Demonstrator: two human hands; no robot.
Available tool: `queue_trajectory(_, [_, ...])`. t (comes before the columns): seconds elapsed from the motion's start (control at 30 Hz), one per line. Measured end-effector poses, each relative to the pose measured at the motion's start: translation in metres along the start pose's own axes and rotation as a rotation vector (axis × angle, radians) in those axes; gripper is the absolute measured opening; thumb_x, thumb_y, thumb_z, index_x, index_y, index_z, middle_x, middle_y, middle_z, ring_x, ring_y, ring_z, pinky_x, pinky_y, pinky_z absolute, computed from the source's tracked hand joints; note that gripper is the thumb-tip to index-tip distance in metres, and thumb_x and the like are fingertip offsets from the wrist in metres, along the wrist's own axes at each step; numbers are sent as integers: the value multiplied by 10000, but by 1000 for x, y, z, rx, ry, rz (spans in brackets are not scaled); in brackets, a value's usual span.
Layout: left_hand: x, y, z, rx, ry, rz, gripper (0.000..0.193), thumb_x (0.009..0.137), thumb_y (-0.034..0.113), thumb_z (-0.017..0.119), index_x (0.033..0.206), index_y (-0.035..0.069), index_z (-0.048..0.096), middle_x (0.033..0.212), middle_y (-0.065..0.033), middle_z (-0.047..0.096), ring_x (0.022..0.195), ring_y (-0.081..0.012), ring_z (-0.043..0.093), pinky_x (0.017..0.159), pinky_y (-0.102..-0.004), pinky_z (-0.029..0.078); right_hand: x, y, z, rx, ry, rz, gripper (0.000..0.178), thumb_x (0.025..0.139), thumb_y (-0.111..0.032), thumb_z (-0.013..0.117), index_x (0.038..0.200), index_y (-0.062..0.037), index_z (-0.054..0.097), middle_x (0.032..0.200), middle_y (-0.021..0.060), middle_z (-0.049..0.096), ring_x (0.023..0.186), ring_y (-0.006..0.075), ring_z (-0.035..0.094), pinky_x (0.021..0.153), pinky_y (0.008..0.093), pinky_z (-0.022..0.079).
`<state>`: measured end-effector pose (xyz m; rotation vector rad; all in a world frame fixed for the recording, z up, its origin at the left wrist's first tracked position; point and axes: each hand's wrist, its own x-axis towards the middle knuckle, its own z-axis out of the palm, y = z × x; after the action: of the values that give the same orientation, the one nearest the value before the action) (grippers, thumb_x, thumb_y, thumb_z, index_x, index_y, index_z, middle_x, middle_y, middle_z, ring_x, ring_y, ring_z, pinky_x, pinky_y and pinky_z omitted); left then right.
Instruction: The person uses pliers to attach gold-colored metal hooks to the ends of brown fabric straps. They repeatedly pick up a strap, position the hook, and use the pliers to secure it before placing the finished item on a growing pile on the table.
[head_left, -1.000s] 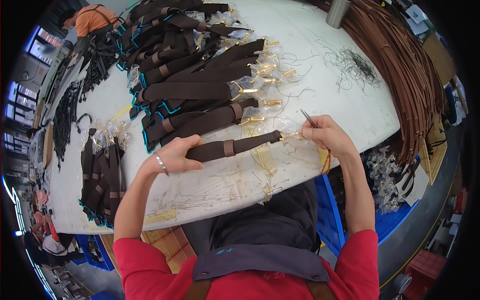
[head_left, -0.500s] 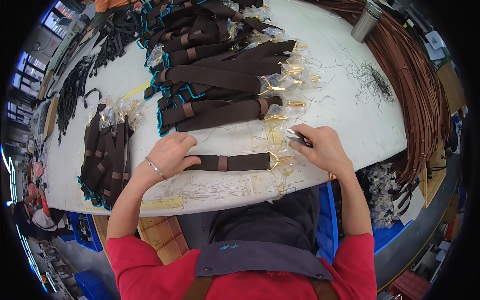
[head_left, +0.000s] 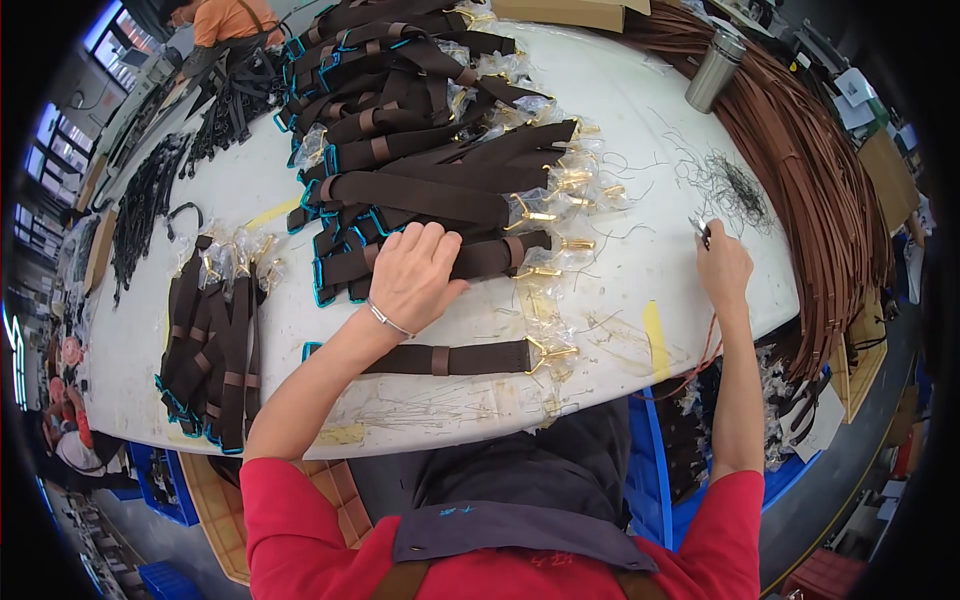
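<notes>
My left hand (head_left: 415, 278) is over the nearest dark brown strap (head_left: 490, 258) of a large pile, its fingers curled across the strap and its thumb on the near side. A brown loop, a gold hook in clear plastic and blue-edged buckles show on the pile's straps. Closer to me, a single strap (head_left: 480, 359) lies crosswise, partly under my left forearm, with a gold hook (head_left: 550, 354) at its right end. Out to the right, my right hand (head_left: 726, 270) is closed around small thread snips (head_left: 701, 229), their tips pointing away from me near a tangle of cut threads (head_left: 740, 190).
A bundle of similar straps (head_left: 210, 345) lies at the left. Long brown strips (head_left: 800, 170) run along the right edge, beside a steel flask (head_left: 715, 72). Blue crates (head_left: 650, 465) stand below the table edge. A person in orange (head_left: 232, 25) works at the far left.
My left hand has left the single strap and moved away from me to the pile. My right hand has carried the snips right and farther off. The view has shifted slightly.
</notes>
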<state>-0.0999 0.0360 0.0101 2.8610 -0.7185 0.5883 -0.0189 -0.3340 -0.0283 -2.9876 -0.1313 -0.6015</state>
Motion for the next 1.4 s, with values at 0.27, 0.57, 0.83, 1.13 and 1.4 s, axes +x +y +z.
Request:
queue_trajectory(0.27, [13, -10, -21, -165, -17, 56, 389, 597, 93, 658, 942, 20, 492, 888, -124, 515, 842, -292, 505, 721, -361, 398, -25, -141, -8, 562, -240, -383, 418, 676, -173, 695, 1065, -138, 548, 639, 107, 618, 597, 292, 613, 536, 387, 458])
queue_trajectory(0.57, [-2, -40, -62, -522, -650, -196, 293, 853, 273, 550, 902, -14, 521, 669, -177, 548, 649, -329, 555, 608, -367, 441, -31, -122, 13, 514, -101, -531, 273, 696, -121, 639, 961, -125, 572, 605, 76, 601, 567, 283, 594, 504, 390, 438])
queue_trajectory(0.83, [-23, -50, -30, -779, -1086, -536, 357, 948, 321, 388, 906, 15, 567, 561, -31, 524, 428, -105, 482, 454, -249, 415, -18, -131, -7, 525, -282, -400, 246, 725, -148, 602, 967, -107, 598, 624, 105, 605, 620, 306, 605, 551, 425, 441])
queue_trajectory(1.13, [-17, -74, -76, -1495, -595, -597, 270, 910, 274, 521, 915, 4, 539, 516, -19, 491, 349, -44, 400, 327, -180, 299, -23, -134, 13, 445, -197, -350, 562, 718, -218, 661, 1222, -139, 427, 674, 113, 619, 591, 307, 609, 498, 395, 445])
queue_trajectory(1.4, [-11, -64, -103, -1448, -731, -524, 315, 916, 287, 508, 1002, -11, 566, 500, -56, 535, 318, -42, 391, 294, -176, 277, -36, -186, -27, 757, -434, -449, 472, 740, -222, 661, 1182, -158, 506, 628, 118, 603, 610, 303, 604, 554, 395, 454])
